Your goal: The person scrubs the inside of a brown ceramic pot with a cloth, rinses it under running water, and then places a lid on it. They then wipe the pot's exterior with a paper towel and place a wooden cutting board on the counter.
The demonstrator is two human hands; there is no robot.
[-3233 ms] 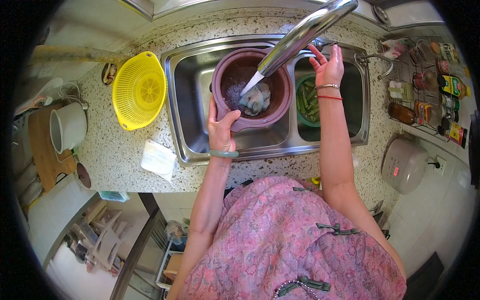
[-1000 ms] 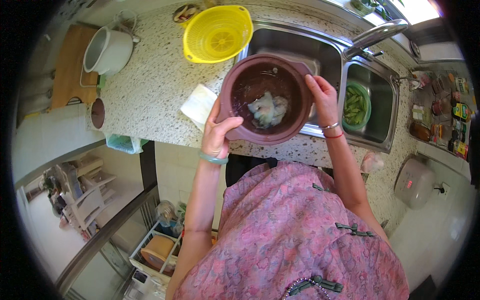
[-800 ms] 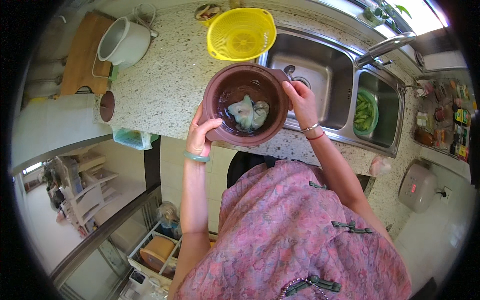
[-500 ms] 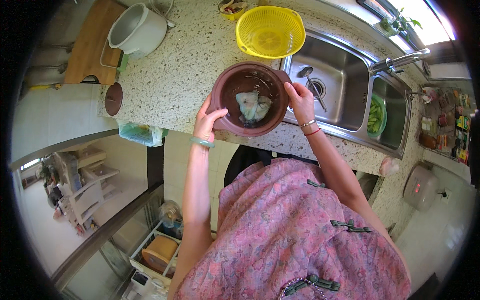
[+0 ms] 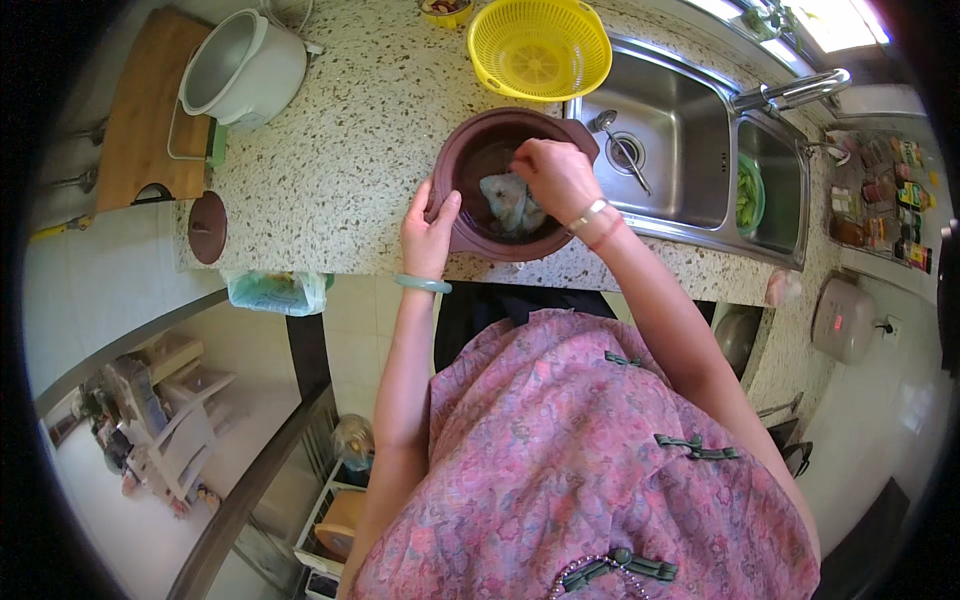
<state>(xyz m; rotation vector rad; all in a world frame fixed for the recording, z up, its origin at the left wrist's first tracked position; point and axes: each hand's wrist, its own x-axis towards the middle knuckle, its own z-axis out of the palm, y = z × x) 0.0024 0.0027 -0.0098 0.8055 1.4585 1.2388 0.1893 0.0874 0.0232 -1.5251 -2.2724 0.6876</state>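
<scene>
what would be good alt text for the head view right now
A person's left hand holds the side of a brown pot with a pale lump inside, while the right hand hangs over its opening. Beyond sits a yellow colander on a speckled counter; to the right, a steel double sink holds a ladle.

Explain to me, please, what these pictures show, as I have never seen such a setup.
There is no machine here, only a person's two bare hands. The view comes from the left of two fisheye cameras worn on the head, looking down, so straight edges bend. The left hand holds the left side of a brown pot with a pale lump inside. The right hand is over the pot's opening; whether it holds anything is unclear. On the speckled counter are a yellow colander and a white pot; a metal sink is set in on the right.
</scene>
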